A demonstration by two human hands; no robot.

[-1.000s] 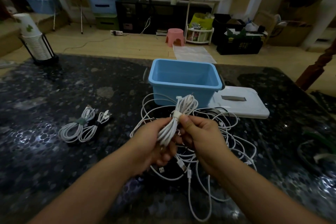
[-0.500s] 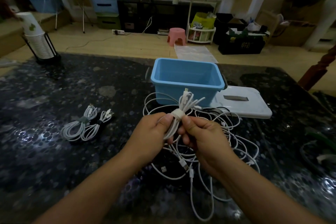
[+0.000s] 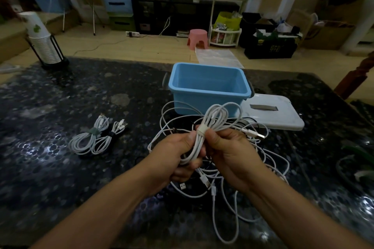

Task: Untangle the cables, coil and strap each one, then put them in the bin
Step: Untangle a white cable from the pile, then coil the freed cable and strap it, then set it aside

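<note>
Two coils done: two strapped white cable coils point(image 3: 97, 137) lie side by side on the dark speckled stone surface point(image 3: 60, 178), well left of the hands, not yet in the bin.
Coil in hand: a third bundle of white cable point(image 3: 210, 125), folded into long loops, is held up between both hands above the tangle.
Strap: a pale band point(image 3: 202, 129) wraps the middle of that bundle; whether it is fully fastened I cannot tell.
Left grip: the left hand point(image 3: 174, 155) is clenched around the lower half of the bundle, thumb up by the band.
Right grip: the right hand point(image 3: 228, 153) pinches the bundle just beside the band with thumb and fingertips.
Loose end: a silver-tipped plug point(image 3: 256, 135) pokes out to the right; which cable it belongs to is unclear.
Remaining tangle: a loose heap of white cables point(image 3: 222, 188) lies on the surface below the hands, still to be sorted.
Bin: the light blue plastic bin point(image 3: 209, 91) stands open just behind the heap, nothing visible inside; a white flat lid point(image 3: 273, 113) rests beside it on the right.
Doing this step well: keep the left hand steady so the loops stay aligned, pull the band snug with the right, press its end flat, then tuck any stray plug into the loops.
</note>
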